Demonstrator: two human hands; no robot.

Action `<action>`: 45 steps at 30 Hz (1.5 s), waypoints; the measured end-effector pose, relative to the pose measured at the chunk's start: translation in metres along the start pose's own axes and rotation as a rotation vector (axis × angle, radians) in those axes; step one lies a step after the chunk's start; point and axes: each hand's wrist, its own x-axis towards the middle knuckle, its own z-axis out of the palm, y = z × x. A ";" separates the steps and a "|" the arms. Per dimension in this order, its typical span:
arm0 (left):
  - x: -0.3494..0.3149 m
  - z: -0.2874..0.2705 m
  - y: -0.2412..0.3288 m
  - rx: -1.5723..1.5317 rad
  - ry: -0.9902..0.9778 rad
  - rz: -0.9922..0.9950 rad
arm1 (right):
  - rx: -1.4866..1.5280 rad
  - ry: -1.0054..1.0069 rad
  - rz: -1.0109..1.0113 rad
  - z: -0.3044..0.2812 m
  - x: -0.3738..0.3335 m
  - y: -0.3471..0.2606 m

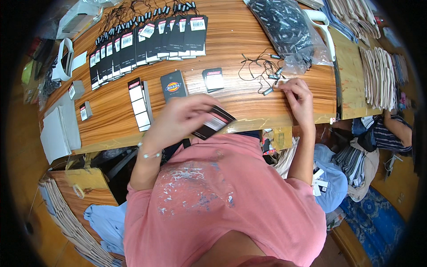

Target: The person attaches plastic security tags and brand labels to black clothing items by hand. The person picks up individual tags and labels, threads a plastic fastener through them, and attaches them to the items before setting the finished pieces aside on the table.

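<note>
My left hand grips black hang tags with a white label strip, just over the table's near edge; they are slightly blurred. At the right, the fingers of my right hand are pinched together on a black tag string at the edge of a loose tangle of tag strings with small black end pieces. Between the hands, farther back, lies a small stack of black cards with white labels. A stack of dark grey tags with a colourful emblem sits beyond my left hand.
Overlapping strung black tags line the back left. A clear plastic bag of black strings lies back right, beside a white plastic handle. A label strip stack and white paper are left. Folded garments are stacked right.
</note>
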 end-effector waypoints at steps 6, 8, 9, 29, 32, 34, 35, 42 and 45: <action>0.071 0.064 -0.016 0.592 -0.281 0.497 | -0.186 -0.028 -0.080 0.011 0.001 -0.009; 0.083 0.079 -0.025 0.660 -0.314 0.439 | -0.133 -0.027 -0.083 0.013 -0.001 -0.006; 0.086 0.082 -0.021 0.697 -0.336 0.409 | -0.125 -0.020 -0.110 0.014 -0.001 -0.005; 0.055 0.066 -0.014 0.714 -0.365 0.219 | -0.163 -0.246 -0.268 0.017 0.014 -0.032; 0.053 0.063 -0.017 0.690 -0.358 0.226 | -0.213 -0.290 -0.293 0.020 0.015 -0.027; 0.052 0.061 -0.021 0.685 -0.342 0.263 | -0.220 -0.304 -0.296 0.021 0.016 -0.027; 0.052 0.060 -0.023 0.689 -0.331 0.289 | -0.213 -0.305 -0.304 0.022 0.017 -0.028; 0.052 0.060 -0.029 0.609 -0.300 0.252 | -0.300 -0.352 -0.361 0.024 0.021 -0.031; 0.053 0.062 -0.033 0.660 -0.301 0.303 | -0.312 -0.431 -0.384 0.020 0.025 -0.034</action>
